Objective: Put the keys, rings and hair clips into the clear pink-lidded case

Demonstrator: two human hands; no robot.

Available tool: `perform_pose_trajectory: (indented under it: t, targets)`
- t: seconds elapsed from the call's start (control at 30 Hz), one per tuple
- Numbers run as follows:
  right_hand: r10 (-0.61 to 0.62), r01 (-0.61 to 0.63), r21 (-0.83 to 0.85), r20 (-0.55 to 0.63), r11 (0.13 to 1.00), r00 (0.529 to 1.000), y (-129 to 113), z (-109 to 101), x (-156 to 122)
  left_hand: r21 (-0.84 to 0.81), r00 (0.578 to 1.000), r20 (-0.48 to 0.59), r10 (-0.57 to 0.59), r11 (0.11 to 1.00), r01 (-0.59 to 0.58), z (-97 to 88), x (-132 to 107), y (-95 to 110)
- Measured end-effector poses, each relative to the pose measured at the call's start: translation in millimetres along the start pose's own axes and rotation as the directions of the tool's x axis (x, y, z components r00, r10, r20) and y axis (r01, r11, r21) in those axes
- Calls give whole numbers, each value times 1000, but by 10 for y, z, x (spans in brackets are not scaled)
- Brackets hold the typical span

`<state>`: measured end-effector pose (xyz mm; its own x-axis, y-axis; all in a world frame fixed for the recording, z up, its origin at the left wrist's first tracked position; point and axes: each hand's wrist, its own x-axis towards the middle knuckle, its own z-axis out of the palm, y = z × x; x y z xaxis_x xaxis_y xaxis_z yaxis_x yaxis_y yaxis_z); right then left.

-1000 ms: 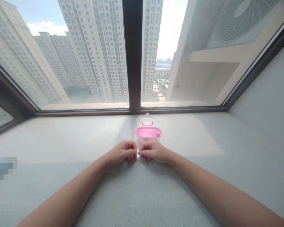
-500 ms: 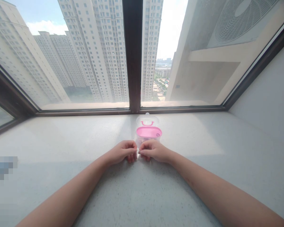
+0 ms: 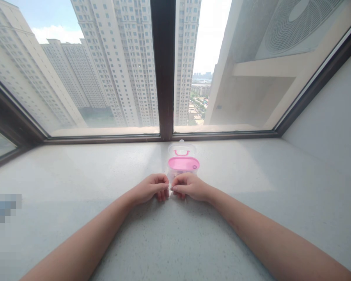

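Observation:
My left hand (image 3: 155, 187) and my right hand (image 3: 188, 186) meet almost fingertip to fingertip, low over the pale sill. Both are closed in a pinch, thumb against forefinger. Something tiny and whitish seems to sit between the fingertips, too small to make out. Just behind my hands stands a small oval plastic box with a pink tray (image 3: 181, 162) on top and a clear body. Its clear lid (image 3: 181, 149), with a pink handle, is tipped up at the back. A small dark ring-like shape shows at the right end of the tray. My fingers partly hide the box's front.
The speckled white sill (image 3: 175, 242) runs up to a dark window frame (image 3: 165, 70). A white wall (image 3: 330, 105) closes the right side. At the far left edge lies a blurred-out bluish patch (image 3: 1, 208).
Hardly anything differs. The whitish bit between the fingertips shows less clearly now, and the hands hold nearly the same place.

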<state>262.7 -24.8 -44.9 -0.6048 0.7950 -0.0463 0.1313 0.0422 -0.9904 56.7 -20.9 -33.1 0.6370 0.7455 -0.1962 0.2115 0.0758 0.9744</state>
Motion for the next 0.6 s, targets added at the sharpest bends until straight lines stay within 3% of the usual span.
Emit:
perform_pose_trajectory:
  t: [0.6]
  targets:
    - [13,-13,-2,-4,1000,1000,10,-6,-2,-6,1000,2,-4,1000,4,10,-2,19]
